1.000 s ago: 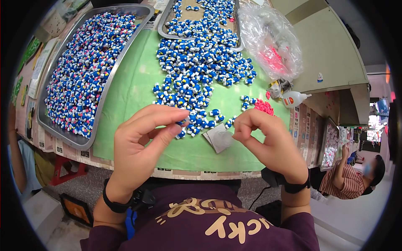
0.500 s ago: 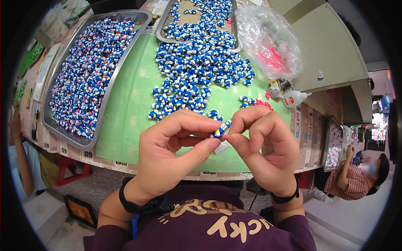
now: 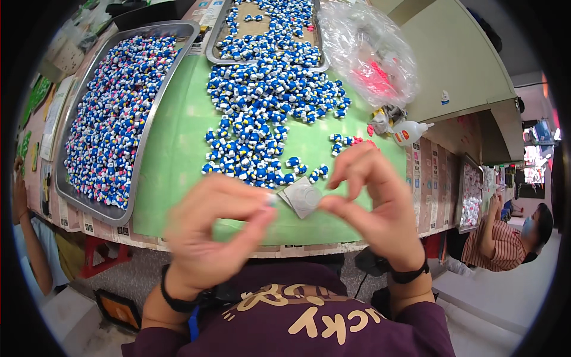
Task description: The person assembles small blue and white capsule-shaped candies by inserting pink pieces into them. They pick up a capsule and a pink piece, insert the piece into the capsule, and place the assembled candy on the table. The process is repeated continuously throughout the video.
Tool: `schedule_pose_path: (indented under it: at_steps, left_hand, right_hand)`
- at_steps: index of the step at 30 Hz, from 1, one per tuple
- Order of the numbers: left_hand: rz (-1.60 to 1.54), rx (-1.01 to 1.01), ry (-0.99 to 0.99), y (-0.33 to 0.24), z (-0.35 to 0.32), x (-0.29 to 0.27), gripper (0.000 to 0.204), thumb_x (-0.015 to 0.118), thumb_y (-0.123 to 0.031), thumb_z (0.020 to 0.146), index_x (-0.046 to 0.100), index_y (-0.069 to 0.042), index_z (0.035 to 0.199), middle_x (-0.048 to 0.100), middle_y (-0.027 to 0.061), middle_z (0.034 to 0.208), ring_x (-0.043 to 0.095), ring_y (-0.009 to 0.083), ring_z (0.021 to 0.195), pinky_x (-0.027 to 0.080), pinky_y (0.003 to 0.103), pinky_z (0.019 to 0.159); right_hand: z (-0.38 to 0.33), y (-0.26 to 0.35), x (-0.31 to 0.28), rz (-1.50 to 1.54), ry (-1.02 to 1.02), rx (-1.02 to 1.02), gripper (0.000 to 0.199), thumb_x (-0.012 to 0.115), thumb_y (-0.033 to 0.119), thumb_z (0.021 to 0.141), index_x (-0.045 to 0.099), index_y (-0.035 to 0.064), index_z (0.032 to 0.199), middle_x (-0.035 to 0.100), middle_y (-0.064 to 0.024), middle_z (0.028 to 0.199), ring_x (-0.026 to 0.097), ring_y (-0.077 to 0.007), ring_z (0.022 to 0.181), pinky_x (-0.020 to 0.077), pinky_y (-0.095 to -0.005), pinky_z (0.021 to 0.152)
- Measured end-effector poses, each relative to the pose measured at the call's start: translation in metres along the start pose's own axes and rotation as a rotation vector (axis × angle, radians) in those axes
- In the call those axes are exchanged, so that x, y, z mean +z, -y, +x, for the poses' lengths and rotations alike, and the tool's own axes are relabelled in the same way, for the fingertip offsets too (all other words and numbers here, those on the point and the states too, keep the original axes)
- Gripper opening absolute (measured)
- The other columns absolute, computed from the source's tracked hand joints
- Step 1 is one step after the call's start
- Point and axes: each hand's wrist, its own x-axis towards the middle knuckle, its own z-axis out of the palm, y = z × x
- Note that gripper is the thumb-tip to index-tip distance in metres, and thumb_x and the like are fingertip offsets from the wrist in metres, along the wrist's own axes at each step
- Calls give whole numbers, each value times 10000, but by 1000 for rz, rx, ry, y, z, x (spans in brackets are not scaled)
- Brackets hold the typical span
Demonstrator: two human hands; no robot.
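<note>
head: left of two paired fisheyes | worn on the head, looking from the near edge of the worktop (image 3: pixel 172 137) | faces down and forward, upright, unmirrored | close: left hand (image 3: pixel 217 223) and right hand (image 3: pixel 377 208) large mid-frame, shirt (image 3: pixel 256 327) along the bottom | wide: worktop's near edge bowed, corners black

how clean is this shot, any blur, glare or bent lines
Head view: motion blur smears the left hand and the small piece at its fingertips; head view: glare whitens creases of the clear plastic bag; head view: the table edge bows through the fisheye lens.
</note>
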Motion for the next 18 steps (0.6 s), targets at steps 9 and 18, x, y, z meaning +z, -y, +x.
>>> schedule_pose_path:
  at_steps: [9, 18]
  left_hand:
    - [603, -160, -573, 35, -17, -147, 198, 654, 56, 871, 616, 19, 1062, 628, 61, 1020, 570, 77, 757, 512, 197, 669]
    - [443, -240, 135, 11, 1, -40, 210, 691, 32, 809, 620, -22, 999, 576, 59, 991, 585, 139, 794, 503, 254, 645]
  right_hand:
    - [-46, -48, -69, -382, -54, 393, 118, 586, -88, 834, 498, -9, 827, 578, -57, 784, 589, -131, 752, 508, -273, 738]
    - [-45, -53, -46, -645, -33, 279, 150, 597, -88, 768, 508, 11, 837, 546, -136, 775, 565, -288, 695, 455, -365, 627]
